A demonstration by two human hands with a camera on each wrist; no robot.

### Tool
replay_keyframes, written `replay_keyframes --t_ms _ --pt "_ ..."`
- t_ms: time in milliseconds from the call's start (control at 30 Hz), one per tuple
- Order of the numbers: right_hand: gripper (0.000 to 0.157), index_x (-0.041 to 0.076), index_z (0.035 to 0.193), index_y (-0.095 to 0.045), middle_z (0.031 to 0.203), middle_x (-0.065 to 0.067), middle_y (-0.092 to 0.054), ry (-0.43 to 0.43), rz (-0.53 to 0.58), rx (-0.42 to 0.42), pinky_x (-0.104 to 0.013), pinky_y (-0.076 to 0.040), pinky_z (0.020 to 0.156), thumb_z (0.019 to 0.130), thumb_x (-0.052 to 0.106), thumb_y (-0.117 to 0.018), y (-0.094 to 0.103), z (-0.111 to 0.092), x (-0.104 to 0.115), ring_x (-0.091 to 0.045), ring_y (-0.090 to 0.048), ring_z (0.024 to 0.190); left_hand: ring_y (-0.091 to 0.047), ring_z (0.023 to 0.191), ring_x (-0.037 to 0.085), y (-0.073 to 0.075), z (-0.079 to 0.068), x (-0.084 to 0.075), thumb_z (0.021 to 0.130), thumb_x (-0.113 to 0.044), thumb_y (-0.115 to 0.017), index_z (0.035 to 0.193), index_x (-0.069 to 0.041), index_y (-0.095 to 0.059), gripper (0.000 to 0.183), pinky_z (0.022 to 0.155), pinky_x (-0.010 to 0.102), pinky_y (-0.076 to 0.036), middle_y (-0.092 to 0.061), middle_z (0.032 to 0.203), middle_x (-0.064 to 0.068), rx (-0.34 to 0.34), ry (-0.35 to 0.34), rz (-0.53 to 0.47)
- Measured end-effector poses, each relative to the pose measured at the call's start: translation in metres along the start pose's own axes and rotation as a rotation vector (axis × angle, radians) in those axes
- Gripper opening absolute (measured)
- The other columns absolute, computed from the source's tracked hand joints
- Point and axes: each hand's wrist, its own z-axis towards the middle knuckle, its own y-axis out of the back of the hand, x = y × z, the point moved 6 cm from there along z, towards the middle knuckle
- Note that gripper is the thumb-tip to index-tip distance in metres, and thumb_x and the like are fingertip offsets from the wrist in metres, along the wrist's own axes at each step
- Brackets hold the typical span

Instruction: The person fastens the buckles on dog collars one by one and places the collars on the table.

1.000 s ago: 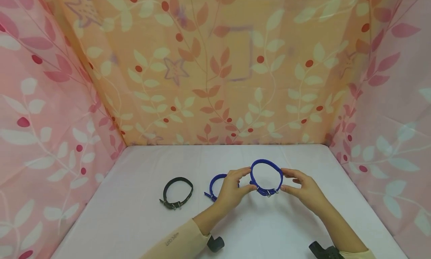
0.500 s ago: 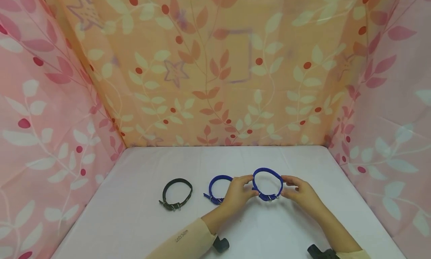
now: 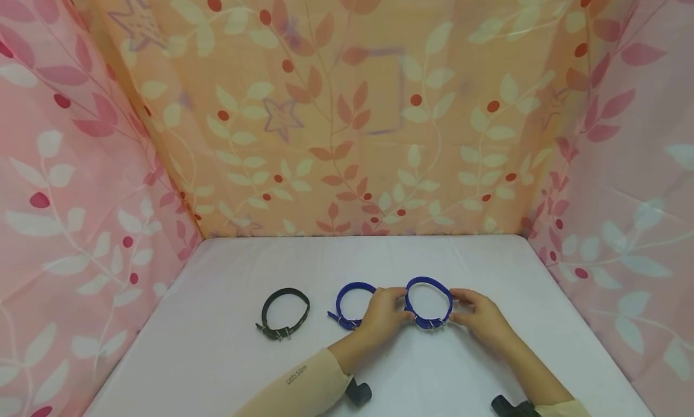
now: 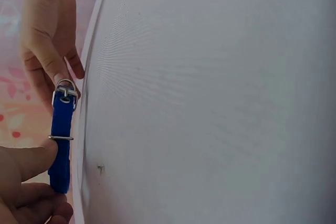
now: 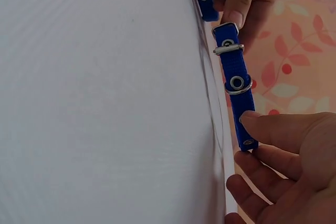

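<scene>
A blue buckled collar [image 3: 429, 323], looped into a ring with metal fittings, is held between both hands at the right of the table. My left hand [image 3: 382, 314] pinches its left side between thumb and fingers. On the opposite side, my right hand [image 3: 484, 318] grips the strap the same way; its thumb presses the collar [image 5: 239, 77] in the right wrist view. Whether the ring touches the table cannot be told. A second blue collar [image 3: 347, 323] lies just left, partly hidden behind my left hand. Farther left lies a dark, blackish-green collar [image 3: 279, 332], also buckled into a ring.
The white-covered table [image 3: 217, 369] is enclosed by a patterned orange curtain [image 3: 336, 103] behind and pink leafy curtains [image 3: 81, 224] at the sides. Dark wrist cameras [image 3: 359, 393] hang near both sleeves, low over the table.
Both hands have lowered the blue collar toward the table. More of the second blue collar shows beside my left hand. The dark collar stays where it was.
</scene>
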Motion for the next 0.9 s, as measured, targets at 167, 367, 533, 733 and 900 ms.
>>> replay_keyframes --t_ms 167,367,533,733,900 --pt "0.056 0.000 0.135 -0.062 0.130 -0.021 -0.067 0.001 -0.016 -0.001 -0.063 -0.036 0.111 0.084 0.011 -0.082 -0.003 -0.002 0.001 -0.044 -0.056 0.127 -0.062 0.125 0.025 -0.002 0.000 0.002 0.078 -0.020 -0.090 0.127 -0.005 -0.072 0.054 0.111 0.039 -0.046 -0.073 0.125 0.005 -0.006 0.004 0.051" --pt "0.056 0.000 0.135 -0.062 0.134 -0.022 -0.065 0.004 -0.112 0.017 -0.066 -0.034 0.112 0.085 0.016 -0.083 -0.005 0.000 -0.001 -0.049 -0.050 0.133 -0.062 0.126 0.024 -0.004 0.001 0.003 0.078 -0.022 -0.090 0.126 -0.006 -0.073 0.053 0.111 0.038 -0.046 -0.074 0.124 0.004 0.010 0.019 0.083" --pt "0.056 0.001 0.135 -0.063 0.134 -0.022 -0.065 0.009 -0.149 0.020 -0.067 -0.034 0.111 0.085 0.019 -0.083 -0.003 0.004 -0.004 -0.050 -0.049 0.133 -0.060 0.128 0.024 -0.006 0.004 0.004 0.078 -0.023 -0.090 0.126 -0.008 -0.073 0.053 0.111 0.038 -0.046 -0.074 0.125 0.002 0.023 0.045 0.075" --pt "0.057 0.003 0.135 -0.064 0.136 -0.022 -0.064 -0.025 -0.149 0.032 -0.067 -0.033 0.112 0.084 0.021 -0.084 -0.005 0.005 -0.010 -0.050 -0.047 0.135 -0.061 0.126 0.023 -0.009 0.004 0.007 0.079 -0.024 -0.090 0.127 -0.010 -0.073 0.053 0.110 0.039 -0.046 -0.073 0.125 0.001 0.023 0.056 0.071" --pt "0.057 0.004 0.133 -0.065 0.134 -0.021 -0.065 -0.028 -0.149 0.044 -0.068 -0.034 0.111 0.084 0.023 -0.085 -0.006 0.005 -0.009 -0.050 -0.049 0.134 -0.060 0.128 0.024 -0.009 0.002 0.007 0.078 -0.024 -0.091 0.126 -0.010 -0.073 0.053 0.111 0.039 -0.046 -0.073 0.125 0.001 0.028 0.069 0.066"
